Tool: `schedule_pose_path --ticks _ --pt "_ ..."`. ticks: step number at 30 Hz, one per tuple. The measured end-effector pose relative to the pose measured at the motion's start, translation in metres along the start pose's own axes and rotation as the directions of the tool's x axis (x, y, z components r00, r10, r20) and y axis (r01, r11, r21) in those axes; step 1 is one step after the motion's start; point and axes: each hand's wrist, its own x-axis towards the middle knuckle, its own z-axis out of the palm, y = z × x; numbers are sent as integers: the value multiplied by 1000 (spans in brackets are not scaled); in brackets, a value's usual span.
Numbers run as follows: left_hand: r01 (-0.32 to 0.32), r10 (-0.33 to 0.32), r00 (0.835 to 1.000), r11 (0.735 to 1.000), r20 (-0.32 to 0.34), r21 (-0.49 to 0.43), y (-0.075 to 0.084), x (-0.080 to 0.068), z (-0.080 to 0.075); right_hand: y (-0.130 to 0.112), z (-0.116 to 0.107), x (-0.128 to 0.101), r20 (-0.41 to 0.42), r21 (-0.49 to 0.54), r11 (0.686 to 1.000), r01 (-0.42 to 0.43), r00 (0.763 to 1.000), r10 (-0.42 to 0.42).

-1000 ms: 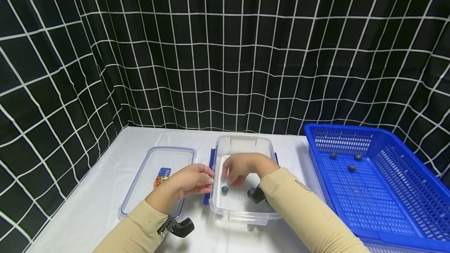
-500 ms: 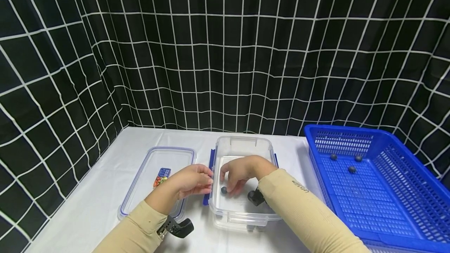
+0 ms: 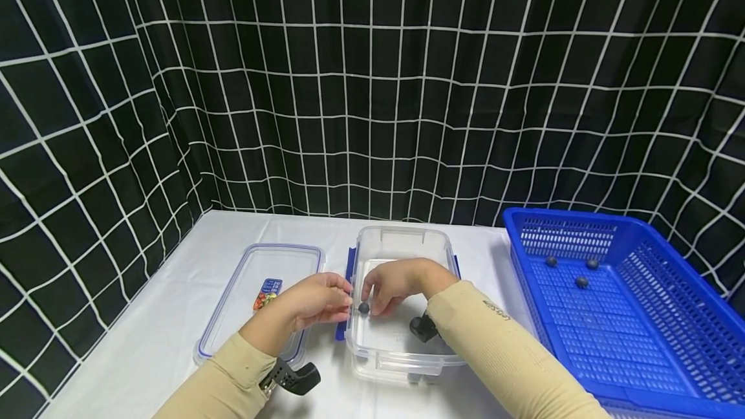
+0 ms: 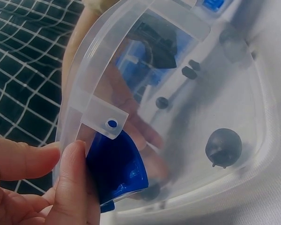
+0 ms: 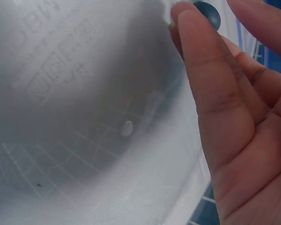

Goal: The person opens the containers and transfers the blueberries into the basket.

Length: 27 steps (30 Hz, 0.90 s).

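Observation:
A clear plastic food container (image 3: 419, 363) stands uncovered at the middle of the table. At its left wall, my left hand (image 3: 319, 299) pinches the rim beside a blue side latch (image 4: 117, 166); thumb and finger lie on either side of the wall. My right hand (image 3: 401, 283) reaches down inside, fingers bent loosely. A dark blueberry (image 3: 363, 308) is at its fingertips, close to the left wall. In the right wrist view the blueberry (image 5: 207, 16) is partly hidden behind a fingertip, and the thumb stands apart from it.
A clear lid (image 3: 250, 251) with a blue seal lies left of the container, partly under the left forearm. On the right is a blue plastic basket (image 3: 611, 335) holding three blueberries (image 3: 582, 282). A black grid-patterned curtain (image 3: 372, 83) hangs behind the table.
The blueberry has shifted left and slightly away from me, toward the container's left wall. My right fingers have moved left a little with it. The left hand stays at the rim.

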Motion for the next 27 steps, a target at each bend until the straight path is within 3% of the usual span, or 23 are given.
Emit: schedule_pose_path --ticks 13,18,27 --pt "-2 2 1000 1000 -1 6 1 -1 0 -4 -1 -2 -58 -123 990 64 996 -72" --pt "-1 1 1000 1000 -5 14 2 -2 0 -5 -3 0 -106 -193 973 124 984 -146" --pt "6 -5 1000 1000 -5 18 1 -1 -1 -5 -5 1 -178 -84 980 180 965 -193"
